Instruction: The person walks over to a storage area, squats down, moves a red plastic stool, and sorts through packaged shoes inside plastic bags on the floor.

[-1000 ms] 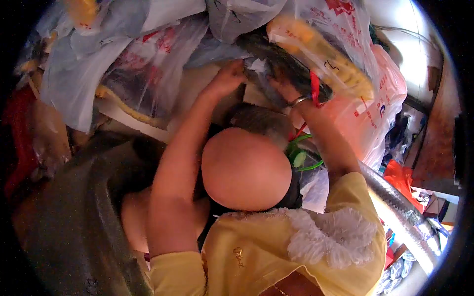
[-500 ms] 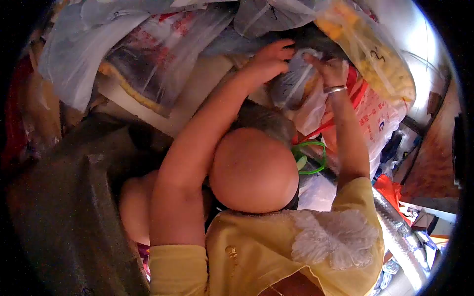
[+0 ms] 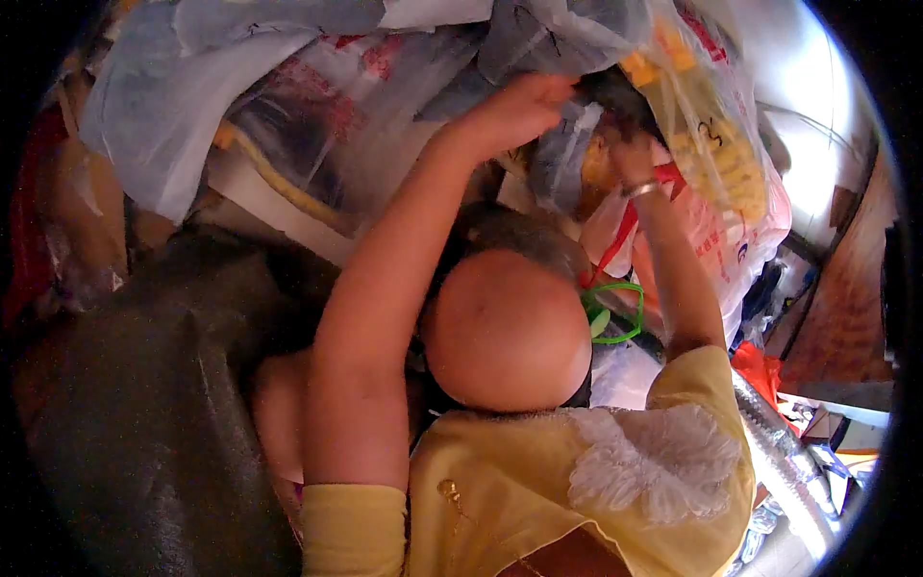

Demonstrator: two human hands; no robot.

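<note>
My left hand (image 3: pixel 527 113) is closed, its fingers curled together at the upper edge of a small clear-grey plastic bag (image 3: pixel 561 162); what they pinch is too small to make out. To its right, my right hand (image 3: pixel 633 159), with a silver bangle at the wrist, reaches beside the same bag. Its fingertips are dark and blurred. Something yellow-orange (image 3: pixel 597 178) shows just below those fingertips. A clear bag of yellow pieces (image 3: pixel 721 154) lies right of my right hand, over a pink-red printed bag (image 3: pixel 707 231) with red straps.
Grey and clear plastic bags (image 3: pixel 163 125) hang across the upper left. A dark cover (image 3: pixel 154 385) fills the lower left. My bare knee (image 3: pixel 510 332) is in the middle, beside a green loop (image 3: pixel 638 313). A silvery tube (image 3: pixel 784 462) and an orange-red bag (image 3: pixel 760 370) lie right.
Both hands have moved right and the left one also up, from the pile to the small bag. The bag of yellow pieces has shifted right and down. Lately the left fingers have drawn together.
</note>
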